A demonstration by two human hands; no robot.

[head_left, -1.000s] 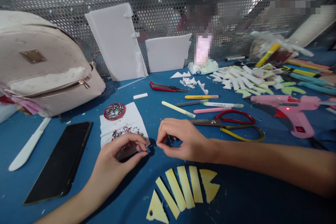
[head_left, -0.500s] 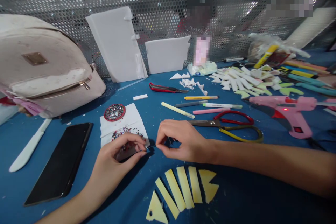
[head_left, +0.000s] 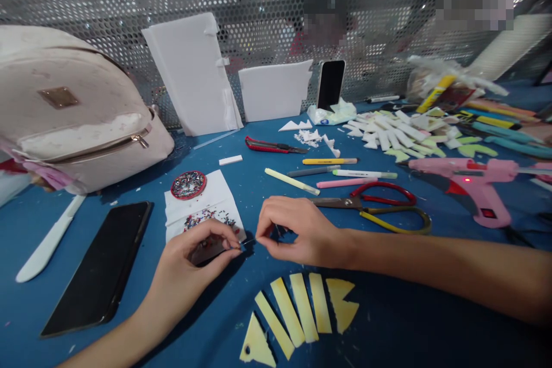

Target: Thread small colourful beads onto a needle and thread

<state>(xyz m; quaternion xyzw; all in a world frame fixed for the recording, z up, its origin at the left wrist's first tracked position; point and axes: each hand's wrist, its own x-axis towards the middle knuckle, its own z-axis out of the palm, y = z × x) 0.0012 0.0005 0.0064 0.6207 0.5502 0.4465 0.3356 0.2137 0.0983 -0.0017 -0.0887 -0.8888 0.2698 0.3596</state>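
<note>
My left hand (head_left: 194, 261) and my right hand (head_left: 302, 233) face each other above the blue table, fingertips pinched a short gap apart. A thin pale strand (head_left: 248, 241) spans that gap; whether it is thread, wire or needle I cannot make out. Behind my left hand, a white paper (head_left: 224, 187) carries scattered small beads (head_left: 202, 217) and a round red-rimmed dish of beads (head_left: 188, 184). In front of my hands lie yellow painted pieces in a fish shape: a head with a hole (head_left: 257, 342), several strips (head_left: 304, 307) and a notched tail (head_left: 340, 302).
Scissors (head_left: 340, 202) and several markers (head_left: 293, 181) lie just beyond my right hand. A pink glue gun (head_left: 487, 184) with a lit red light is at right. A black phone (head_left: 99, 270) and white knife (head_left: 49, 241) are at left, near a backpack (head_left: 77, 109).
</note>
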